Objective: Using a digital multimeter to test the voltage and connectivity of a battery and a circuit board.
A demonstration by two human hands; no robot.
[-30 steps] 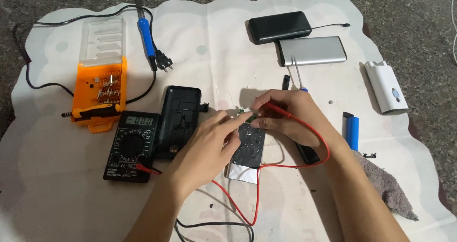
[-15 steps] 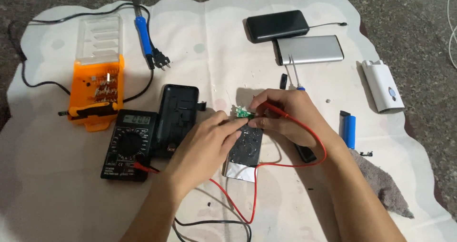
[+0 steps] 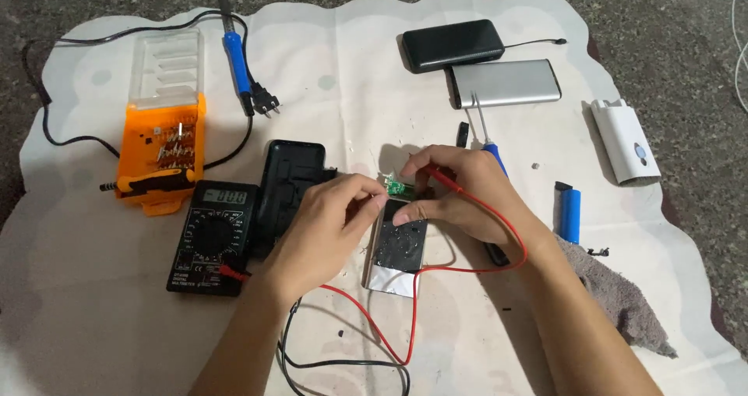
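Together, left hand [image 3: 327, 225] and right hand [image 3: 467, 197] (red probe [image 3: 446, 179] pinched) meet over circuit board [image 3: 397, 186].

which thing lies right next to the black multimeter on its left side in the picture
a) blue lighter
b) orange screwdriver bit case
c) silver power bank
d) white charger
b: the orange screwdriver bit case lies against the upper left corner of the black multimeter; the other three things lie far off on the cloth's right side.
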